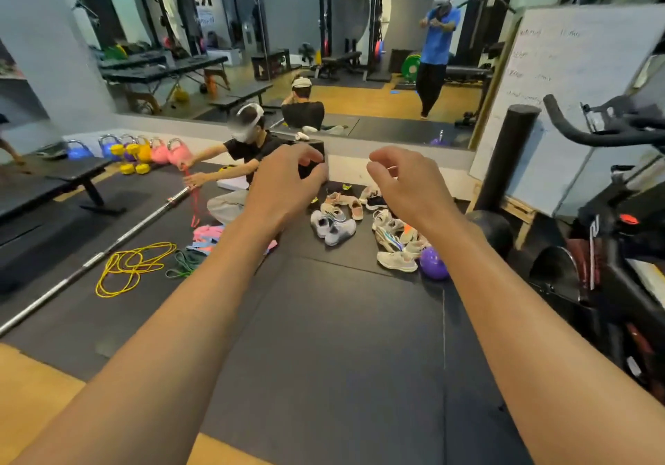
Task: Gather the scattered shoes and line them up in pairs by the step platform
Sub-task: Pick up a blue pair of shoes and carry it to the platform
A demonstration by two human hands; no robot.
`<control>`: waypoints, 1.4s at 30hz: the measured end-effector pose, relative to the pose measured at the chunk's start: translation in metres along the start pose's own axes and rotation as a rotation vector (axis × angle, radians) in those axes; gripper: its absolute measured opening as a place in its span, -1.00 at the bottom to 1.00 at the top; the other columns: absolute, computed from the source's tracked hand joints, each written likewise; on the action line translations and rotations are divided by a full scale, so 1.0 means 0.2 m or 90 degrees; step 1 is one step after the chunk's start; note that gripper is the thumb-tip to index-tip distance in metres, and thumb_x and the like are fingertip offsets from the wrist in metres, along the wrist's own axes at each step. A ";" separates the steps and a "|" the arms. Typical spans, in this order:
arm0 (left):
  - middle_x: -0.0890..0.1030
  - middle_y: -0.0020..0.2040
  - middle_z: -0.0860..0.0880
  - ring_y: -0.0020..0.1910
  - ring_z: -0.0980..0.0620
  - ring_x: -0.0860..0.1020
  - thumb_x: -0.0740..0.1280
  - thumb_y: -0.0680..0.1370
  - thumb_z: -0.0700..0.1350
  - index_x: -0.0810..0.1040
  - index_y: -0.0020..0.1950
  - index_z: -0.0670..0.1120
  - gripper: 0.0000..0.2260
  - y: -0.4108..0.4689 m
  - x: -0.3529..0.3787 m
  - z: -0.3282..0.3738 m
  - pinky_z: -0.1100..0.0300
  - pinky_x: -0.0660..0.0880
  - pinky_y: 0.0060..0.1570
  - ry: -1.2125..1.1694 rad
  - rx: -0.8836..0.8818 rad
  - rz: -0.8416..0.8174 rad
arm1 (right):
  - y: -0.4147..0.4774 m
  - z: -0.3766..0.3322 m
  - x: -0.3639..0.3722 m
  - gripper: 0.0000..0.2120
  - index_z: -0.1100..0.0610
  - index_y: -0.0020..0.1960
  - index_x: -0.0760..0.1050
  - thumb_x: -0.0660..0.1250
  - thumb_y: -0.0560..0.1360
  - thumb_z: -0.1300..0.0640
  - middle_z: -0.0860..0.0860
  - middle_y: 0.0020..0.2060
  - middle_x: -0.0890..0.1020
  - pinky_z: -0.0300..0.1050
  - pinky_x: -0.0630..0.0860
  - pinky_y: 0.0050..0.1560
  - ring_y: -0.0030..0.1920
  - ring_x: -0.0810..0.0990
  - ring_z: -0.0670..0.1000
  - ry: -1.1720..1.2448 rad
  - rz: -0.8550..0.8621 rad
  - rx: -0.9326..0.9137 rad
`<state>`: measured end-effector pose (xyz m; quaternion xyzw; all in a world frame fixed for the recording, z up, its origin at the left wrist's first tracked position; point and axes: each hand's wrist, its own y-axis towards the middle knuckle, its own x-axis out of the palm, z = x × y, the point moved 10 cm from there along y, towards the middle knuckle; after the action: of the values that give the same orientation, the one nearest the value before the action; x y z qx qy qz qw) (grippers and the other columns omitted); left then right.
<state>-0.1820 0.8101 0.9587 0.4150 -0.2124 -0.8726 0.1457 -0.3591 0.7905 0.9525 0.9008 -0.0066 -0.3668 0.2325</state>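
Shoes [338, 228] scattered on mat [324, 320], long axes and toes pointing every way. Your left hand [288, 180] and right hand [399, 180] raised, fingers loosely curled, holding nothing.

The black rubber floor mat [342, 320] lies open straight ahead, up to the heap of scattered sneakers [360, 219]. To the left lie a steel barbell [108, 252] and a looped yellow skipping rope [133, 266], with a kneeling person in a black shirt [244, 155] beyond them. To the right, a purple ball [433, 263] sits just beside the heap, and a black exercise bike [611, 248] stands near.
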 end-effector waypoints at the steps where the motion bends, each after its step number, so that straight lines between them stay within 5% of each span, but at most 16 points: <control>1: 0.62 0.05 0.00 0.03 0.04 0.53 0.29 0.53 0.01 0.60 0.09 0.00 -0.80 0.11 0.02 -0.06 0.06 0.47 0.10 0.000 0.000 0.004 | 0.12 0.03 0.06 -0.73 0.05 0.21 0.53 0.21 0.57 0.01 -0.03 0.08 0.62 0.07 0.50 0.13 0.06 0.57 0.00 0.006 -0.006 0.002; 26: 0.59 0.10 -0.01 0.05 0.06 0.51 0.28 0.56 0.02 0.58 0.14 -0.01 -0.78 2.86 1.62 -2.02 0.10 0.48 0.04 0.007 -0.097 -0.142 | 2.96 1.44 1.88 -0.71 0.06 0.23 0.53 0.21 0.54 0.11 -0.01 0.09 0.63 -0.04 0.46 0.13 0.09 0.56 0.04 -0.003 -0.102 0.177; 35: 0.60 0.02 0.01 -0.01 0.03 0.52 0.27 0.51 0.05 0.61 0.03 0.03 -0.80 3.45 2.39 -2.78 0.05 0.48 0.05 -0.013 -0.167 -0.196 | 3.57 2.08 2.59 -0.72 0.10 0.21 0.54 0.20 0.54 0.14 0.07 0.15 0.59 -0.13 0.38 0.11 0.16 0.52 0.07 -0.003 -0.166 0.255; 42: 0.62 0.00 0.01 0.00 -0.03 0.54 0.26 0.50 0.06 0.61 -0.01 0.02 -0.80 3.55 3.23 -3.42 0.01 0.49 0.03 -0.037 -0.181 -0.267 | 3.71 2.75 3.29 -0.69 0.10 0.20 0.51 0.16 0.51 0.16 0.08 0.10 0.61 0.01 0.47 0.08 0.09 0.54 0.12 -0.061 -0.238 0.347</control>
<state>0.0160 -0.2541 0.4933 0.4001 -0.0009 -0.9164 0.0127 -0.1249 -0.2187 0.4915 0.8970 0.0500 -0.4301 -0.0888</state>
